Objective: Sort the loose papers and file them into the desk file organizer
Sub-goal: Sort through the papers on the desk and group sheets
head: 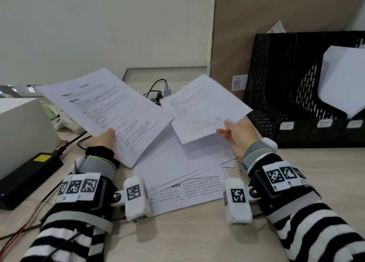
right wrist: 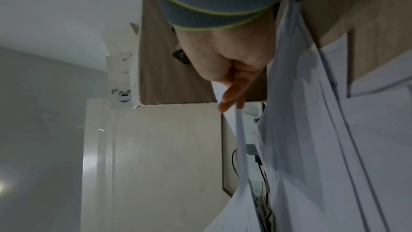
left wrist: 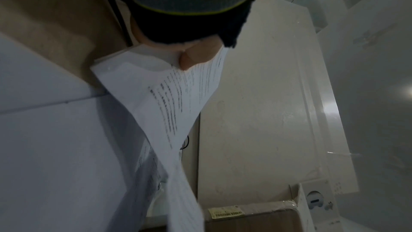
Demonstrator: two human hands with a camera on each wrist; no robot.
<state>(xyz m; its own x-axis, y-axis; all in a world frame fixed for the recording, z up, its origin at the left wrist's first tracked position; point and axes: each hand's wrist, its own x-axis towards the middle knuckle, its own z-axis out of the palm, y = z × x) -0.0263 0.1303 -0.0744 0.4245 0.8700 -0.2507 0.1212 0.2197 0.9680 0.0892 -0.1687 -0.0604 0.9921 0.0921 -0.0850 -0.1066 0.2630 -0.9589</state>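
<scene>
My left hand (head: 105, 138) pinches a printed sheet (head: 104, 111) by its lower edge and holds it up over the desk; its thumb (left wrist: 189, 60) lies on the text side. My right hand (head: 236, 136) pinches a second printed sheet (head: 205, 107) at its right corner, lifted and blurred. Under both lies a loose pile of papers (head: 183, 174) on the desk. The black mesh file organizer (head: 276, 95) stands at the right, with white sheets (head: 343, 80) leaning in one slot.
A white box (head: 23, 127) and a black power brick (head: 27, 176) with cables sit at the left. A charger and plugs (head: 162, 95) lie behind the papers. A brown cardboard panel (head: 256, 24) stands behind the organizer. Bare desk (head: 197, 238) lies at the front.
</scene>
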